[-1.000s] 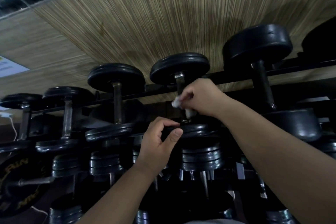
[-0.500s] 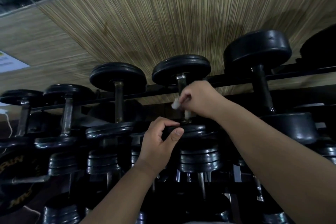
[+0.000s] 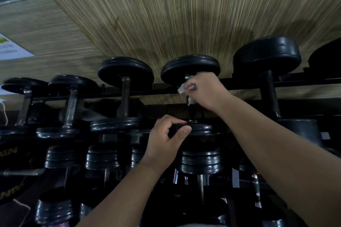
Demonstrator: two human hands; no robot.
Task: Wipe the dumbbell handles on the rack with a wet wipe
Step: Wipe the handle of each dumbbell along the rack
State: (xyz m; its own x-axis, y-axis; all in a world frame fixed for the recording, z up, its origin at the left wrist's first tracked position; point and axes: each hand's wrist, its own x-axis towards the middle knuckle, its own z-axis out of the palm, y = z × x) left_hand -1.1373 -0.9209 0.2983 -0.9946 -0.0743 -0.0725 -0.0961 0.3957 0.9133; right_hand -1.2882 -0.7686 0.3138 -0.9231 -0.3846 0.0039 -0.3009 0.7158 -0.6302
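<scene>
Your right hand point(image 3: 204, 91) clenched round the wet wipe point(image 3: 181, 88) high on 1 dumbbell handle point(image 3: 192, 113), your left hand point(image 3: 164, 142) curled, apparently pinching its near plate point(image 3: 202, 129)

A black rack point(image 3: 160, 91) is carrying the top-row dumbbells point(image 3: 125, 96) from 9 o'clock across to 3 o'clock, each one lying with its handle running front to back over the rail. The lower dumbbells point(image 3: 201, 162) are sitting on the tier beneath, toward 6 o'clock, in deep shadow.

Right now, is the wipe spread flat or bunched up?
Bunched up: the wet wipe is crumpled inside the right hand, only white corners poking out.
</scene>
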